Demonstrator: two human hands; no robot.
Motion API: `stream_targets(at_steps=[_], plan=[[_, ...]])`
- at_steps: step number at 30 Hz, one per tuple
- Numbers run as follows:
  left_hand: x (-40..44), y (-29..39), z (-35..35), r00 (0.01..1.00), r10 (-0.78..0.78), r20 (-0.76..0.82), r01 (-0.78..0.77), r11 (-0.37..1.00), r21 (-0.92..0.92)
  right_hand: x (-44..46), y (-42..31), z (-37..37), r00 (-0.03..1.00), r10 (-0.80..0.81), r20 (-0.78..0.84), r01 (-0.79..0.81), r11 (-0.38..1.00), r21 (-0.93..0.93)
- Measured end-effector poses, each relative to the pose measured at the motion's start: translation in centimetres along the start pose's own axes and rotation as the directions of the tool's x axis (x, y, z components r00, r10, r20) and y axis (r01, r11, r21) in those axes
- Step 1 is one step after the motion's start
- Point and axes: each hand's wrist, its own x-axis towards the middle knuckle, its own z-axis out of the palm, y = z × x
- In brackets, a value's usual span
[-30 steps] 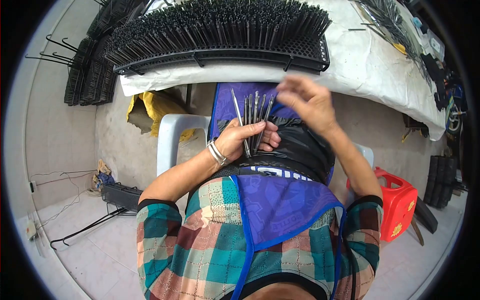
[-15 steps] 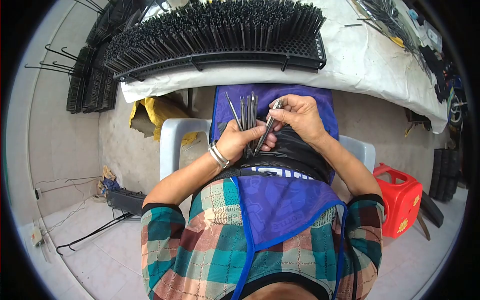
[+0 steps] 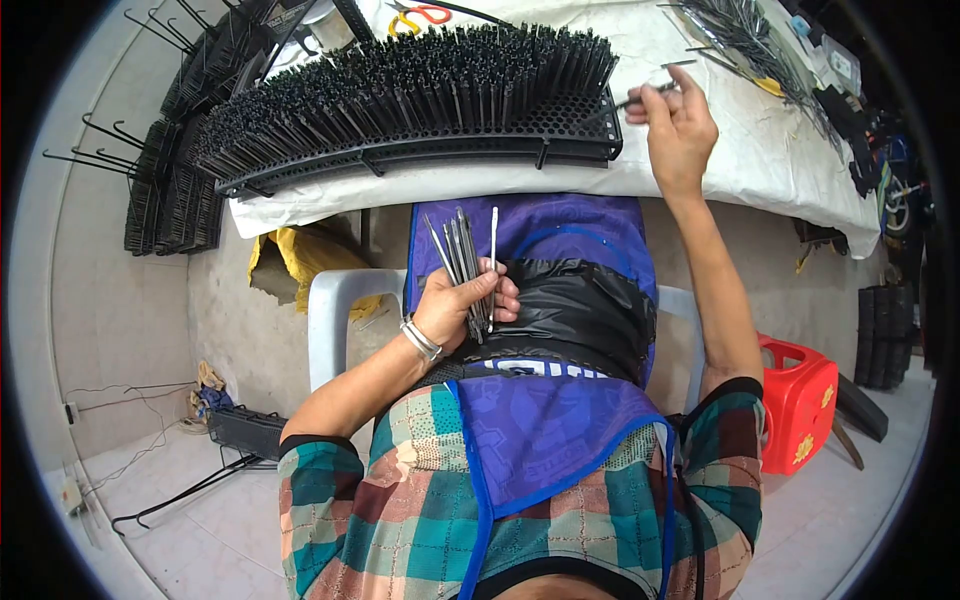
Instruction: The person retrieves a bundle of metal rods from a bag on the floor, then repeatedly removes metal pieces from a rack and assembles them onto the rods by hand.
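Above my lap, my left hand [image 3: 470, 303] is closed around a fanned bundle of thin dark rods [image 3: 456, 250], with one lighter rod [image 3: 494, 240] standing apart at its right side. My right hand [image 3: 680, 125] is raised over the white-covered table, just right of the black perforated rack [image 3: 580, 143]. Between its thumb and fingers is a thin dark rod [image 3: 632, 101], pointing left towards the rack's end. Many upright black rods [image 3: 430, 85] fill most of the rack; holes show at its right end.
Scissors with red and yellow handles [image 3: 420, 16] lie behind the rack. Loose dark strips [image 3: 735, 35] are at the table's back right. A red stool [image 3: 800, 405] stands at my right. A yellow sack [image 3: 315, 265] is under the table [image 3: 780, 160]. Black racks [image 3: 175, 185] hang at left.
My right hand has moved from beside my left hand up and right, over the table by the rack's end. My left hand still holds its bundle. The view has shifted slightly.
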Motion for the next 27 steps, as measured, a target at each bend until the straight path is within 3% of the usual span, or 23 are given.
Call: stream_targets(at_steps=[6, 11, 14, 16, 18, 19, 20, 21, 24, 27], plan=[[-0.2, 0.2, 0.1, 1.0, -0.008, 0.01, 0.008, 1.0, -0.026, 3.0, 2.4, 2.2, 0.958, -0.285, -0.026, 0.266, 0.922, -0.28], [-0.2, 0.1, 0.0, 1.0, -0.015, 0.016, 0.015, 0.999, -0.03, 3.1, 3.3, 3.5, 0.948, -0.308, 0.081, 0.317, 0.884, -0.343], [-0.5, 0.4, 0.1, 0.999, -0.039, -0.022, 0.039, 0.999, -0.028, 3.1, 3.8, 4.2, 0.876, -0.446, 0.185, 0.481, 0.768, -0.422], [-0.7, 0.7, 0.7, 0.997, -0.049, -0.056, 0.049, 0.999, 0.002, 3.2, 4.2, 4.5, 0.744, -0.566, 0.355, 0.657, 0.523, -0.542], [-0.6, 0.4, 0.9, 0.998, -0.023, -0.051, 0.024, 1.0, 0.017, 3.2, 4.3, 5.2, 0.782, -0.484, 0.392, 0.621, 0.559, -0.549], [-0.5, 0.2, 0.7, 0.999, -0.015, -0.04, 0.016, 1.0, 0.022, 3.3, 2.6, 5.3, 0.849, -0.193, 0.492, 0.491, 0.633, -0.598], [-0.4, 0.0, 0.5, 0.999, -0.007, -0.038, 0.008, 1.0, 0.029, 3.4, 3.6, 5.5, 0.822, -0.254, 0.509, 0.538, 0.638, -0.551], [-0.3, -0.1, 0.5, 1.0, 0.0, -0.025, 0.001, 0.999, 0.035, 3.6, 0.7, 5.4, 0.815, 0.054, 0.577, 0.435, 0.601, -0.67], [-0.5, 0.0, 1.0, 1.0, 0.014, -0.014, -0.013, 0.997, 0.076, 2.9, 0.3, 4.9, 0.82, 0.095, 0.565, 0.397, 0.616, -0.68], [-0.8, 0.3, 1.2, 1.0, 0.011, 0.017, -0.011, 0.999, 0.053, 0.0, 0.5, 4.2, 0.84, -0.164, 0.518, 0.491, 0.635, -0.596]])
